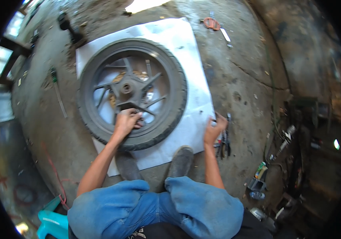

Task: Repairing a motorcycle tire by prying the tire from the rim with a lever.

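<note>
From my remote post I have the wheel point(133, 93) left of centre in the upper half of the frame, lying flat on a white sheet point(197, 107) spread over the floor point(244, 91). I take the sheet to be there to shield the wheel from grit. Laid on its side, the wheel has no way to roll, and its spokes are open to reach from above.

The left hand point(126, 123) comes over the tyre at its lower edge and sits among the lower spokes. Its fingers point(137, 116) are bent and partly closed; I cannot tell whether they grip anything or merely rest there, though a hand so placed could steady the wheel. The right hand point(214, 130) is at the right edge of the sheet, fingers curled halfway, just beside some hand tools point(224, 141). Whether it has hold of one I cannot make out. Those tools lie close by that hand, probably for easy reach. A green-handled screwdriver point(59, 93) lies well apart, at the left of the frame.

Being round, the wheel has no long axis across its face. Its axle line runs upright, so the hub point(126, 88) points up toward my camera; a gold-coloured disc point(114, 99) shows behind the spokes, on the underside.
</note>
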A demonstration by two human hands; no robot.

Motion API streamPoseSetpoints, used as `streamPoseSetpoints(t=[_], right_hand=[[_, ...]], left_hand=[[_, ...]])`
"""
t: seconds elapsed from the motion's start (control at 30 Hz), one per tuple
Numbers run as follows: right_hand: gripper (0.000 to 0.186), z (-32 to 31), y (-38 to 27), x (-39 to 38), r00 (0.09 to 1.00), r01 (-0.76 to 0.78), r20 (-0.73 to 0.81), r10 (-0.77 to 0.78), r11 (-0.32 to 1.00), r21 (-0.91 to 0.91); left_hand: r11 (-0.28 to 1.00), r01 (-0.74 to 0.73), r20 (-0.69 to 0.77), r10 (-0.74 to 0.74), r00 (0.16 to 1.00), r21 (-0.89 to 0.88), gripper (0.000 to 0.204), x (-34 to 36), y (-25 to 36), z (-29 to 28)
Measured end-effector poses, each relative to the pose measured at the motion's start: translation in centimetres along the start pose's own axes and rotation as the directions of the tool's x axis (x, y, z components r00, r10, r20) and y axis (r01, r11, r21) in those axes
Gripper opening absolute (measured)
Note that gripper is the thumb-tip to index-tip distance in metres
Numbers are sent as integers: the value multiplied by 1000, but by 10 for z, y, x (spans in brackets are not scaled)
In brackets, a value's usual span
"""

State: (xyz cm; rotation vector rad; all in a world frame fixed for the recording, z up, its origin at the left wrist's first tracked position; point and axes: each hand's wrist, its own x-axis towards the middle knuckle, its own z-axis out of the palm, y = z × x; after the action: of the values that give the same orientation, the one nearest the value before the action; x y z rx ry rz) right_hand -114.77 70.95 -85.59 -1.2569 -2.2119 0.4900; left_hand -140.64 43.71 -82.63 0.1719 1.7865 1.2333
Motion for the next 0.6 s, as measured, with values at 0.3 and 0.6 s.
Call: streamPoseSetpoints(t=[0.3,0.6], right_hand=[[85,-114,112,-63,783,-397,234,576,753,-524],[94,-112,103,-58,764,-389,307,568,785,-482]], left_hand=[[999,20,27,-19,999,-45,32,-4,10,-3],[1000,20,109,-21,994,13,34,-6,17,-8]])
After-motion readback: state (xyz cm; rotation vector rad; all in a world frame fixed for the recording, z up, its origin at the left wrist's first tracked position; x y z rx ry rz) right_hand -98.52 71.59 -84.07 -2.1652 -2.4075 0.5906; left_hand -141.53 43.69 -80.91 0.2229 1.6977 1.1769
